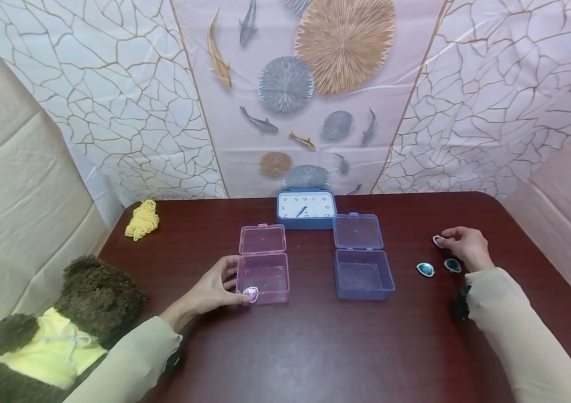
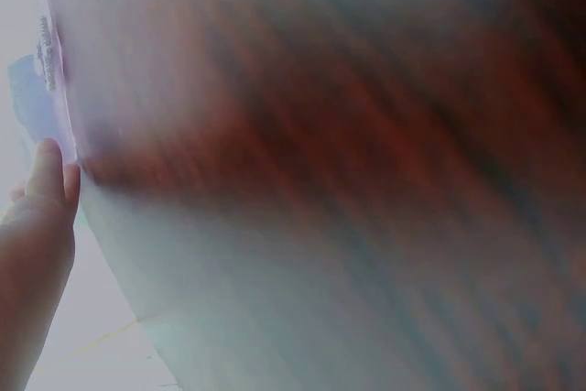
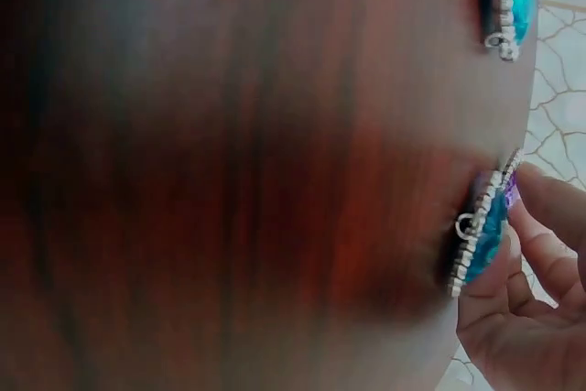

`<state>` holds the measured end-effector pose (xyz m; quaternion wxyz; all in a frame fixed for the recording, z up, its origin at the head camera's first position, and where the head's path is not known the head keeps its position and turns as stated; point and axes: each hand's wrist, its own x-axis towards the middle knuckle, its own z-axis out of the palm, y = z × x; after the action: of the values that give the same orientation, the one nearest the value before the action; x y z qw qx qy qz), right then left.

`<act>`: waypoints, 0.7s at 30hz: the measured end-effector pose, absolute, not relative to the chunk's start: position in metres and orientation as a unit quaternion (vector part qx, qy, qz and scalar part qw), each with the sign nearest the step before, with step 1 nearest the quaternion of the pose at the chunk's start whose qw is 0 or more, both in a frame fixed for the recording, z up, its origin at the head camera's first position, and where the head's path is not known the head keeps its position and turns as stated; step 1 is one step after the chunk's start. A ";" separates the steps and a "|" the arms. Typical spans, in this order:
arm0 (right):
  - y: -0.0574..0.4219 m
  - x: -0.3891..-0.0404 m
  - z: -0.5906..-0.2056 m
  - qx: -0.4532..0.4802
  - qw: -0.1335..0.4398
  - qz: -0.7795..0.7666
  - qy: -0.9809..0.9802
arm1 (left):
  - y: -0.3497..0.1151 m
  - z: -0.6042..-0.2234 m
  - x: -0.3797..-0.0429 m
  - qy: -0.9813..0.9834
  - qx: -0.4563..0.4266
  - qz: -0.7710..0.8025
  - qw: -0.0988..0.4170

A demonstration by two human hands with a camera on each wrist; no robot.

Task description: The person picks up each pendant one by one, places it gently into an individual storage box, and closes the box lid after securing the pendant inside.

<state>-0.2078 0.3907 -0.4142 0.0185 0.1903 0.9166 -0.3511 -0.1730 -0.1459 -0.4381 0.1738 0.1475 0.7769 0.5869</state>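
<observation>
Around the left side and front left corner of a clear pink plastic box curls my left hand, thumb at the front. Its lid stands open at the back. A purple gem pendant with a beaded silver rim shows at that front corner, beside the thumb tip. Far to the right, my right hand pinches another purple gem pendant between thumb and fingers, close over the table. Two teal gem pendants lie near it: one just under the hand, the other further left.
An open, clear blue box stands right of the pink one. Behind them is a blue clock. Yellow yarn lies at the back left corner, and a brown plush toy in yellow sits by the left arm. Patterned cloth hangs behind the table.
</observation>
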 end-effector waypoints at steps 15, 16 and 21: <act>0.378 -0.207 -0.410 0.145 -0.041 -0.389 0.909 | -0.151 -0.443 -0.170 0.778 0.158 0.583 0.171; 0.373 -0.209 -0.403 0.141 -0.053 -0.419 0.895 | -0.150 -0.443 -0.172 0.778 0.161 0.584 0.169; 0.316 -0.214 -0.365 0.064 -0.088 -0.556 0.824 | -0.148 -0.439 -0.177 0.775 0.159 0.588 0.168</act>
<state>-0.2140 0.3160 -0.3651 -0.0879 0.0642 0.8240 -0.5560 -0.1765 -0.1476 -0.4393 0.1684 0.1586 0.7750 0.5881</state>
